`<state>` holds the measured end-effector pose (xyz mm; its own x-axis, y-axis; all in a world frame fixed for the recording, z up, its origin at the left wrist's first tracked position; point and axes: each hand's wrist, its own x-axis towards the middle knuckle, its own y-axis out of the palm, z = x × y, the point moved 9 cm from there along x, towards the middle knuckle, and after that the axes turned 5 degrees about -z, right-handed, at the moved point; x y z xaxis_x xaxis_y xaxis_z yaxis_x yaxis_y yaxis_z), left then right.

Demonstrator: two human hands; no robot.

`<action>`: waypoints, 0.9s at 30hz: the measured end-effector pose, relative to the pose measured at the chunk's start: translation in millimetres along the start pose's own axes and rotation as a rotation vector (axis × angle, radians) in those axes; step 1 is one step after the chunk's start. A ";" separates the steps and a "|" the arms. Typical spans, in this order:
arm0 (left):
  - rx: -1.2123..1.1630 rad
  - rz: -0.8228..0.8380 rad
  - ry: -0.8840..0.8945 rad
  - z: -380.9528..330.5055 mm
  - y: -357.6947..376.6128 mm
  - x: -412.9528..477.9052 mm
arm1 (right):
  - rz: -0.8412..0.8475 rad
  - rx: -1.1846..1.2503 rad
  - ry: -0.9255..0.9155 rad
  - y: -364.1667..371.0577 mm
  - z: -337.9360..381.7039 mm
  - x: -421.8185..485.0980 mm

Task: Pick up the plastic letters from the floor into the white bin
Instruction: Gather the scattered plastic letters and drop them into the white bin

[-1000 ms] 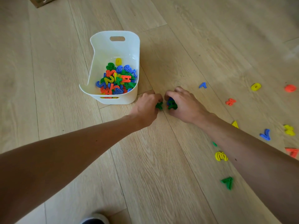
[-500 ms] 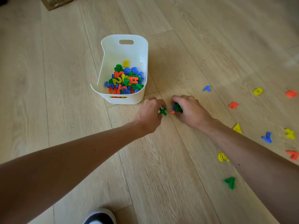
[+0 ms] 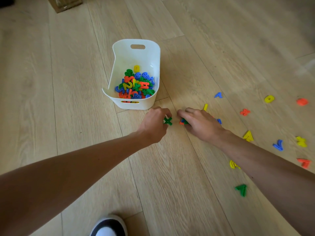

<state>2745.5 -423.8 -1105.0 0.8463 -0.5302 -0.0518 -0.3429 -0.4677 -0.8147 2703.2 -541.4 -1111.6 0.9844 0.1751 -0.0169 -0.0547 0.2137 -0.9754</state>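
The white bin [image 3: 150, 53] stands on the wooden floor, holding a heap of several coloured plastic letters [image 3: 135, 86]. Just in front of its near right corner, my left hand [image 3: 154, 126] pinches a green X [image 3: 167, 121]. Beside it, my right hand [image 3: 199, 125] is closed over a small bunch of letters [image 3: 183, 121], green, orange and blue showing under the fingers. More letters lie loose to the right: a blue one [image 3: 218, 95], a yellow stick [image 3: 205, 106], an orange one [image 3: 245, 112], a yellow triangle shape [image 3: 248, 136] and a green one [image 3: 241, 189].
Further right lie a yellow ring [image 3: 269, 99], an orange piece [image 3: 302, 101], a blue V [image 3: 278, 145], a yellow piece [image 3: 301, 141] and an orange 7 [image 3: 304, 163]. A shoe toe [image 3: 109, 227] shows at the bottom edge. A cardboard box corner [image 3: 64, 4] sits far back left.
The view has shifted, so the bin sits lower and further right in frame. My left hand now shows the green X clearly in its fingertips; both hands stay just in front of the bin.
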 end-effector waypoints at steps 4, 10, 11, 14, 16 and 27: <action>-0.017 0.002 -0.014 2.2 -4.6 -4.7 | -0.016 0.115 0.077 4.2 -6.1 -6.0; -0.098 -0.006 -0.066 9.3 -17.9 -14.3 | -0.102 0.366 0.182 -4.3 -10.6 -10.2; -0.117 -0.002 -0.074 9.5 -19.9 -16.0 | -0.105 0.388 0.194 -4.4 -10.8 -11.0; -0.189 0.008 -0.097 6.7 -27.5 -21.6 | -0.147 0.464 0.283 -5.3 -17.1 -12.6; -0.257 0.003 -0.099 0.4 -38.4 -24.8 | -0.238 0.558 0.385 -15.0 -26.5 -9.6; -0.283 -0.269 -0.344 56.7 -155.7 51.7 | -0.314 0.923 0.579 -90.4 26.6 119.8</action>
<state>2865.7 -338.3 -1013.5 0.9884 -0.1242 -0.0873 -0.1512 -0.7535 -0.6399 2821.6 -514.2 -1019.6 0.8925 -0.4310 -0.1326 0.3422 0.8389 -0.4233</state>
